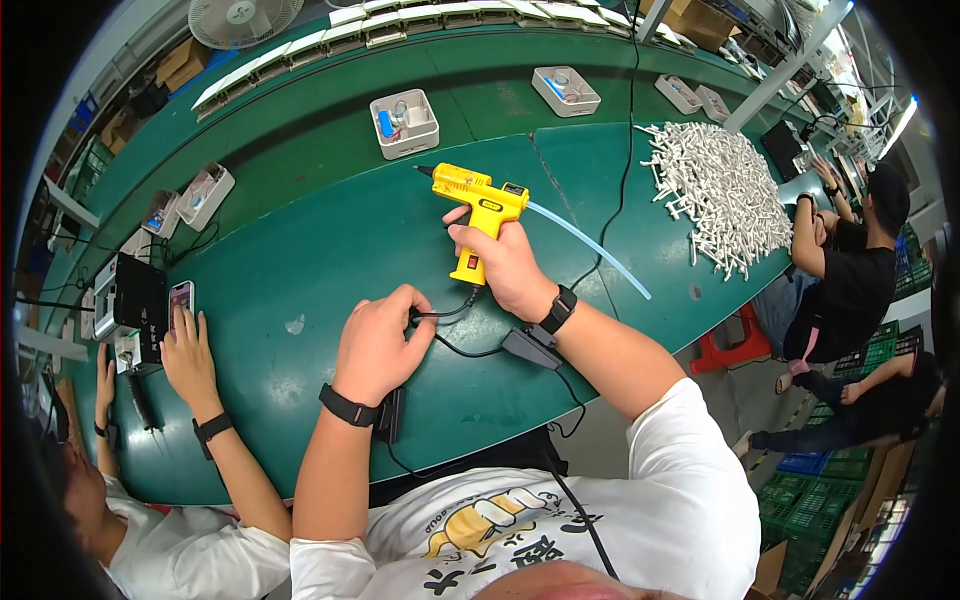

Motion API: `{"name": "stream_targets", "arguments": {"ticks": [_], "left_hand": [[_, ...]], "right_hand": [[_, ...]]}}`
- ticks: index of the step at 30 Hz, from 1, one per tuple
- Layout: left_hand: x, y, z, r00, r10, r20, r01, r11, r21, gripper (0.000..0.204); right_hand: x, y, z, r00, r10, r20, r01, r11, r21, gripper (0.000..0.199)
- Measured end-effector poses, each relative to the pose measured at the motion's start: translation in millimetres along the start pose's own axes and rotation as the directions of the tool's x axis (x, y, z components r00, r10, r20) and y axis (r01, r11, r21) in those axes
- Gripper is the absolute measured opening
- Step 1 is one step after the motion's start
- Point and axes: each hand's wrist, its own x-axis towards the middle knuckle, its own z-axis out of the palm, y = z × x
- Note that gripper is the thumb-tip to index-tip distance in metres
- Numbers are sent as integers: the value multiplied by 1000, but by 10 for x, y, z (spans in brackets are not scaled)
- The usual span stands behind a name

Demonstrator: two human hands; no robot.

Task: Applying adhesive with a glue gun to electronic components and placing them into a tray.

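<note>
A yellow hot glue gun (487, 212) is held above the green table, its dark nozzle pointing left. My right hand (508, 262) is wrapped round its handle. From the gun's back end a pale blue, translucent glue stick (590, 243) curves down to the right. The black power cord (468, 301) leaves the bottom of the handle. My left hand (383, 338) pinches this cord between thumb and fingers, just below and left of the gun. Each of my wrists wears a black band with a small black box hanging near it.
White trays (405, 140) with small blue parts stand on the green table (300, 235) and conveyor. A big heap of white pieces (715, 195) lies at right. A co-worker's hand at left touches a phone (181, 296) beside a black box (130, 300). More people are at right.
</note>
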Motion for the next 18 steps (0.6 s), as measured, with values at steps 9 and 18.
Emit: {"name": "stream_targets", "arguments": {"ticks": [9,18], "left_hand": [[22,-10,8,996,-76,38,77,997,-23,12],[10,27,22,996,-91,20,91,996,19,11]], "right_hand": [[-6,-8,-11,1000,-14,12,13,1000,8,23],[8,47,-9,1000,-14,23,13,1000,24,22]]}}
